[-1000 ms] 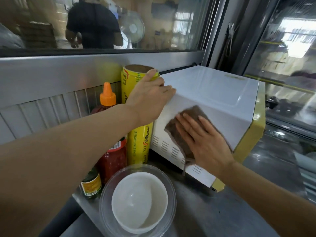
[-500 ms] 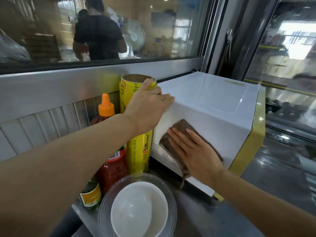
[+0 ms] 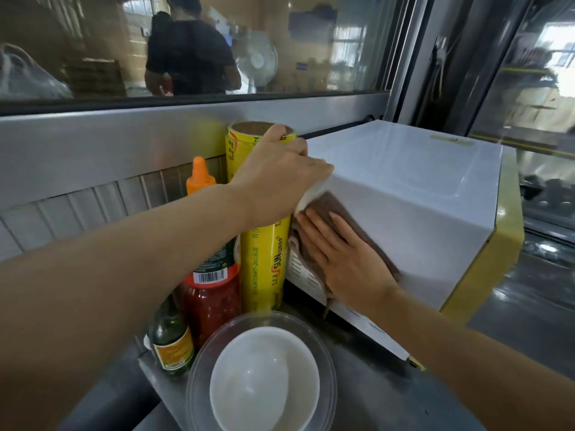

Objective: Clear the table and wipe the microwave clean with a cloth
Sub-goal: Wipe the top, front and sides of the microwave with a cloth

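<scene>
**Cloth pressed flat on the microwave's side wall**

The right hand (image 3: 343,259) lies with straight fingers spread on a brown cloth (image 3: 334,209), pressing it against the white side wall of the microwave (image 3: 420,194), close to that wall's rear edge and just above the vent slots. The cloth's lower end hangs loose below the palm, down toward the bench (image 3: 357,362). The left hand (image 3: 280,172) rests over the microwave's rear top corner; its fingers curl down over the edge, but whether they grip anything I cannot tell, since the fingertips are hidden. It also touches the top of an upright yellow cling-film roll (image 3: 267,259) that stands just beside the microwave.

At the bench's left edge stand a red sauce bottle (image 3: 208,290) with an orange cap and a small green glass bottle (image 3: 171,343); near the front sits a white bowl (image 3: 264,381) inside a clear plastic bowl (image 3: 199,377).

The cloth looks soft and limp, so it will probably bunch or slip unless held under a flat palm, as here; a pinch at one corner would leave most of it dangling. The microwave is stiff, smooth and likely heavy enough to stay put, though steadying it at the top corner seems sensible
</scene>
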A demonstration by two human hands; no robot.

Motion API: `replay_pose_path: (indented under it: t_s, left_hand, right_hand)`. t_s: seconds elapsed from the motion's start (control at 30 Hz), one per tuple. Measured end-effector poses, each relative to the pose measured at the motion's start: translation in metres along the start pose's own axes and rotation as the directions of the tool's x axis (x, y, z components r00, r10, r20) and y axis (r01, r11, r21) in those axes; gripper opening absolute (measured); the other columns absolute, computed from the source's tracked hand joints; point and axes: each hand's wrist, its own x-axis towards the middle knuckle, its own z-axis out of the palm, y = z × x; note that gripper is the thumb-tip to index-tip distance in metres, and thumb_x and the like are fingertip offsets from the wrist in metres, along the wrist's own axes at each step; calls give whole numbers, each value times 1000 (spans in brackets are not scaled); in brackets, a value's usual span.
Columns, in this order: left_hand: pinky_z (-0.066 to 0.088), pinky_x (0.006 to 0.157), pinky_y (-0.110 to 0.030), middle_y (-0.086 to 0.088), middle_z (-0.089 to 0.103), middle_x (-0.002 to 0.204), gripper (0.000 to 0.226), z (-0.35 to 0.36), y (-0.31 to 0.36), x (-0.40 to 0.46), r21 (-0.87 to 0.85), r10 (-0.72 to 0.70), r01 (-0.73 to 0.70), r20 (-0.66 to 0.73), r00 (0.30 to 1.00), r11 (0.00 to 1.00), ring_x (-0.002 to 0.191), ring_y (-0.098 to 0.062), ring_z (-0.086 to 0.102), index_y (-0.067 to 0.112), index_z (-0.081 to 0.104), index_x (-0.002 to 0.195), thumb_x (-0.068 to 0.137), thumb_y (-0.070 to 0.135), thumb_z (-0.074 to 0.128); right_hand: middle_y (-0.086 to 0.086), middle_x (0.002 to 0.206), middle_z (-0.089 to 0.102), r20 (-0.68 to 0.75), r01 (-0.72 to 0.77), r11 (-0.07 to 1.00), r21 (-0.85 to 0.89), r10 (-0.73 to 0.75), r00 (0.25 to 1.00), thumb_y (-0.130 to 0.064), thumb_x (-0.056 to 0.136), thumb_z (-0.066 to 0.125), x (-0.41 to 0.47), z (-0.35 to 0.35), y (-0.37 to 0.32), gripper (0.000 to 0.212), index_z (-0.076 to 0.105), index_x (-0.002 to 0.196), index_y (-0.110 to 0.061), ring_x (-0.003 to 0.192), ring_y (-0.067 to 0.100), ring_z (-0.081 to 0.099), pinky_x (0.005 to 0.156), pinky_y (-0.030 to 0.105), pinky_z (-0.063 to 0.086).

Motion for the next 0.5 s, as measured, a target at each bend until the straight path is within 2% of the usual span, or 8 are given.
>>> replay_pose_path:
  t_s: [0.17,0.3,0.4,0.5]
  left_hand:
    - [18,90,-38,-3,67,101,60,3,1,-1,8,-10,10,-16,1000,1000,109,-23,51,23,47,134,78,2,50]
    - [16,93,-38,-3,66,100,57,5,2,1,-4,-40,40,-17,999,999,110,-21,49,24,49,131,79,2,49]
    - [18,97,-40,-4,65,101,53,5,4,3,2,-57,57,3,998,998,112,-21,49,24,50,127,79,1,51]
    - [20,100,-42,-5,64,103,53,5,6,3,11,-63,63,11,998,998,114,-21,48,24,50,128,79,2,52]
  right_hand:
    - [28,143,-33,65,89,996,-2,-89,994,-42,95,30,-9,15,-22,80,-14,145,3,125,44,-39,95,56,-34]
    - [25,143,-34,102,154,988,2,-154,983,-46,95,30,-12,22,-33,80,-13,146,-1,132,43,-32,93,56,-35]
    - [24,150,-26,140,218,976,-10,-215,967,-55,92,33,-11,25,-42,87,-12,147,-5,135,43,-26,94,56,-34]
    - [21,154,-18,171,272,961,-41,-261,950,-53,94,33,-7,28,-54,79,-3,149,-11,139,41,-21,92,57,-34]
